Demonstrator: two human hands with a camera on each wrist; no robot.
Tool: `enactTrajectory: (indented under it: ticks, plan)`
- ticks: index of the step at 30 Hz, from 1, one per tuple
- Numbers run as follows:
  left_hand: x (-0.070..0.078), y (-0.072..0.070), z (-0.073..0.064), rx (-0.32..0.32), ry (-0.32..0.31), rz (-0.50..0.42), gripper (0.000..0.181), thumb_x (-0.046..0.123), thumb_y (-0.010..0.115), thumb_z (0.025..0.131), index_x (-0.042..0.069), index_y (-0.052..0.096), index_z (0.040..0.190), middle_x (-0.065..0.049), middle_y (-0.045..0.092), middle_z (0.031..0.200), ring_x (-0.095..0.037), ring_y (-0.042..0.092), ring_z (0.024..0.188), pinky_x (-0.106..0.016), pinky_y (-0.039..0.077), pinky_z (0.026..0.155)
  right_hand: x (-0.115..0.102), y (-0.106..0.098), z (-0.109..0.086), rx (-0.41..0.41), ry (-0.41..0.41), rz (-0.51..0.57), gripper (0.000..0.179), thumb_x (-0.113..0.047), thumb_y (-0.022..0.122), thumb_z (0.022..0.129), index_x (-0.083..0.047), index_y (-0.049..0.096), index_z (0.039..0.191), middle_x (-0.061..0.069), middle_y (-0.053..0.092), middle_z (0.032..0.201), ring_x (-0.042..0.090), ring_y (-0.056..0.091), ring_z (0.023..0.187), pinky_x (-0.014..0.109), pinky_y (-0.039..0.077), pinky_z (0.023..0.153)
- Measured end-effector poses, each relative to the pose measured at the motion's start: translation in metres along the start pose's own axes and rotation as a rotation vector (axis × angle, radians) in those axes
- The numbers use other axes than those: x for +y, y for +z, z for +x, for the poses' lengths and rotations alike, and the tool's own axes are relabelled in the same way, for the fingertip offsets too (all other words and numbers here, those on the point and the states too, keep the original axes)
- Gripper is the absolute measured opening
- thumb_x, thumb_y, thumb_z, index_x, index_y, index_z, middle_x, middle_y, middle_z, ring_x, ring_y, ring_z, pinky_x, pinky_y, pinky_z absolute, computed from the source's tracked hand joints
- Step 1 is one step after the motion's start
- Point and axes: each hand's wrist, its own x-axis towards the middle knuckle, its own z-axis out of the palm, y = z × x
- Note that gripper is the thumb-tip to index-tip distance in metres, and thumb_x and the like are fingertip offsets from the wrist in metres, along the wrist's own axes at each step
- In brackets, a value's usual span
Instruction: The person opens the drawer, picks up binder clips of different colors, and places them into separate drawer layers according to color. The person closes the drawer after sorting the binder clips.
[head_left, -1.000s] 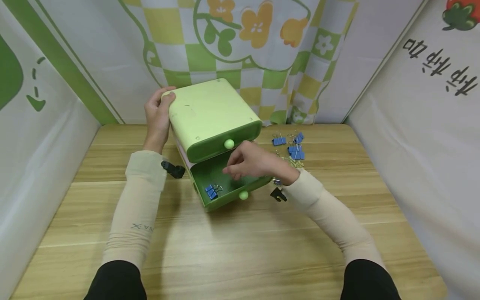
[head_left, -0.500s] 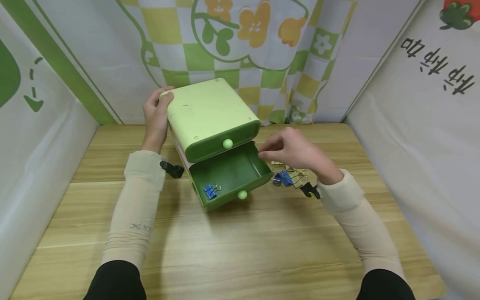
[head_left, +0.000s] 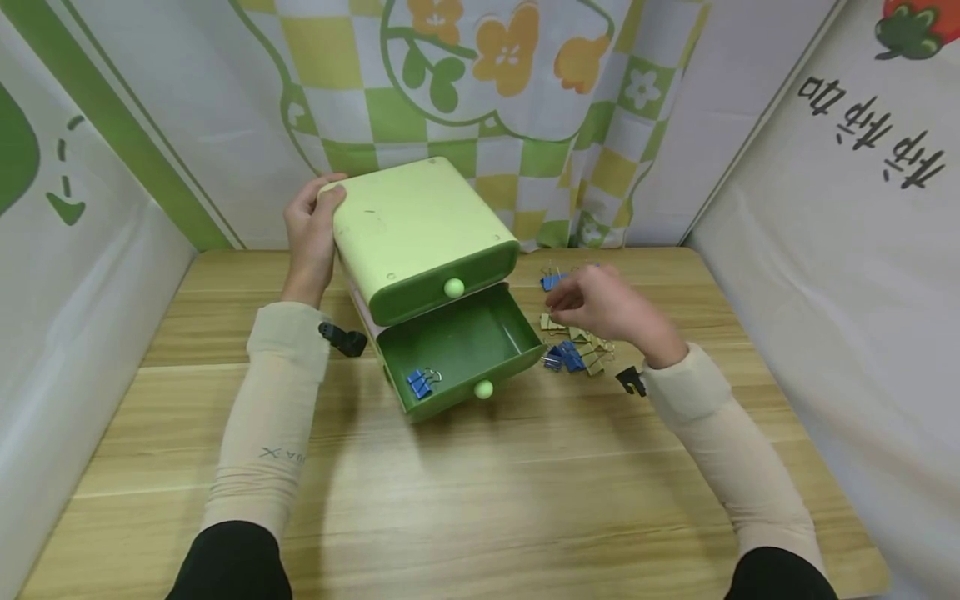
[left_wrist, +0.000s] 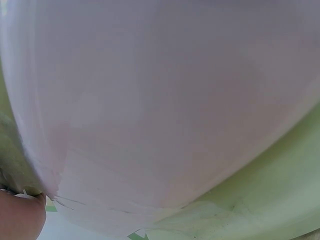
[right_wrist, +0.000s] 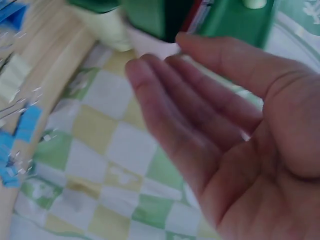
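Note:
A light-green desktop drawer box (head_left: 423,221) stands on the table with its lower drawer (head_left: 480,329) pulled out. One blue binder clip (head_left: 420,382) lies in that drawer's front left corner. My left hand (head_left: 311,237) grips the box's rear left corner, thumb on top. The box's pale pink side wall (left_wrist: 150,110) fills most of the left wrist view. My right hand (head_left: 611,304) hovers right of the drawer, above loose binder clips (head_left: 572,357). In the right wrist view, its loosely bent fingers (right_wrist: 165,112) hold nothing.
Blue and yellow clips lie in a loose pile right of the box, some hidden under the right hand. Another blue clip (head_left: 553,282) lies farther back. A checkered curtain (head_left: 495,158) hangs behind the wooden table (head_left: 480,517), with white side walls left and right.
My right hand has moved out of the lower drawer, rightward past its edge to above the loose clips. The left hand keeps its grip on the box.

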Motion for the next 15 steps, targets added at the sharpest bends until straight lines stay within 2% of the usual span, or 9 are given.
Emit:
enactTrajectory:
  ticks: [7, 10, 15]
  plan:
    - [-0.001, -0.001, 0.0, 0.001, -0.006, 0.006, 0.034, 0.026, 0.066, 0.102, 0.007, 0.074, 0.129, 0.002, 0.067, 0.123, -0.01, 0.062, 0.093, -0.021, 0.053, 0.08, 0.017, 0.023, 0.02, -0.118, -0.141, -0.131, 0.015, -0.005, 0.078, 0.093, -0.001, 0.081, 0.107, 0.014, 0.081, 0.105, 0.025, 0.077, 0.094, 0.039, 0.065, 0.084]
    - [-0.001, -0.001, 0.0, 0.001, -0.003, 0.007, 0.035, 0.026, 0.066, 0.102, 0.006, 0.073, 0.13, 0.002, 0.067, 0.122, -0.01, 0.062, 0.092, -0.021, 0.053, 0.079, 0.023, 0.036, 0.029, -0.122, -0.206, -0.182, 0.007, -0.001, 0.077, 0.092, -0.004, 0.082, 0.097, 0.011, 0.081, 0.096, 0.022, 0.077, 0.085, 0.038, 0.065, 0.079]
    - [-0.001, -0.001, 0.0, -0.002, 0.001, 0.005, 0.036, 0.026, 0.066, 0.102, 0.005, 0.072, 0.13, 0.003, 0.066, 0.121, -0.01, 0.061, 0.093, -0.02, 0.053, 0.078, 0.03, 0.056, 0.041, -0.134, -0.237, -0.212, 0.017, 0.005, 0.071, 0.091, -0.007, 0.078, 0.082, 0.004, 0.075, 0.077, 0.013, 0.064, 0.066, 0.031, 0.059, 0.065]
